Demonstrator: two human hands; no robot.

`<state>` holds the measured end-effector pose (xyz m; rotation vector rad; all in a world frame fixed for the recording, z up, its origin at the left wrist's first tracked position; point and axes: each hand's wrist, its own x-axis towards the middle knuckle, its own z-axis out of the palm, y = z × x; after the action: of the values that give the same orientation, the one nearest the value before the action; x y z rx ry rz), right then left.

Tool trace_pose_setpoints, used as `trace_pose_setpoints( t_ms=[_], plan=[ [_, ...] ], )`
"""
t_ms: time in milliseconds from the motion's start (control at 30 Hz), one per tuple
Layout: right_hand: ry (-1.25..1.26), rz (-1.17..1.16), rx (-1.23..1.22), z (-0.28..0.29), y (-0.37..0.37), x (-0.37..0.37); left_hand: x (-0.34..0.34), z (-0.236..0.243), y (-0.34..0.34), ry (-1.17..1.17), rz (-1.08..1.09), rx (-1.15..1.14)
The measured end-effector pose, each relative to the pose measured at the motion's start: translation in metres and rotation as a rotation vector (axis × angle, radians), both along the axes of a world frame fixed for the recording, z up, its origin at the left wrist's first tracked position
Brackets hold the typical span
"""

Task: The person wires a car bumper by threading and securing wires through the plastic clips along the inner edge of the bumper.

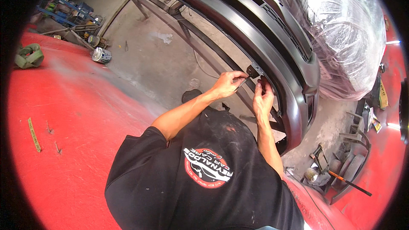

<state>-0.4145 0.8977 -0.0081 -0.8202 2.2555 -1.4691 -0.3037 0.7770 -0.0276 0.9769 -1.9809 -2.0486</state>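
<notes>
A large black car bumper [232, 25] curves from the upper left down to the right in front of me. On its inner edge sits a small dark bracket [254, 70] with a bolt or hole in it. My left hand [228, 85] pinches beside this bracket, thumb and forefinger pressed together; a small dark piece shows at the fingertips, too little to name. Close by, my right hand [263, 99] has its fingers bent up at the bumper's inner edge. Its fingertips are partly in shadow, and what they grip cannot be made out.
The bumper rests on a metal stand [157, 3]. A plastic-wrapped car part [347, 30] stands beyond it. On the left are a red painted surface [76, 132], a paint can [101, 55] and a blue rack [68, 7]. An orange-handled tool [349, 183] lies at lower right.
</notes>
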Motion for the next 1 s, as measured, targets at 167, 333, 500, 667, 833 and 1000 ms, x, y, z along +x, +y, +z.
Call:
trace_pose_setpoints(
  t_ms=[167,333,500,667,833,1000],
  plan=[
    [-0.003,0.034,0.028,0.004,0.001,0.001,0.024,0.003,-0.019,0.219,0.028,0.024],
    [0.078,0.021,0.026,0.030,0.004,0.011,0.049,-0.036,-0.038,-0.071,0.038,-0.220],
    [-0.006,0.296,-0.033,0.036,-0.009,0.045,0.110,-0.082,-0.069,-0.214,0.282,-0.078],
    [-0.274,0.495,0.170,0.049,-0.075,0.065,0.166,-0.109,-0.152,-0.195,0.786,0.060],
    [-0.313,0.674,0.309,0.073,-0.173,0.103,0.229,-0.085,-0.317,-0.207,1.057,-0.316],
    [-0.101,0.736,0.272,0.059,-0.312,0.167,0.272,0.004,-0.487,0.012,1.139,-0.602]
  ],
)
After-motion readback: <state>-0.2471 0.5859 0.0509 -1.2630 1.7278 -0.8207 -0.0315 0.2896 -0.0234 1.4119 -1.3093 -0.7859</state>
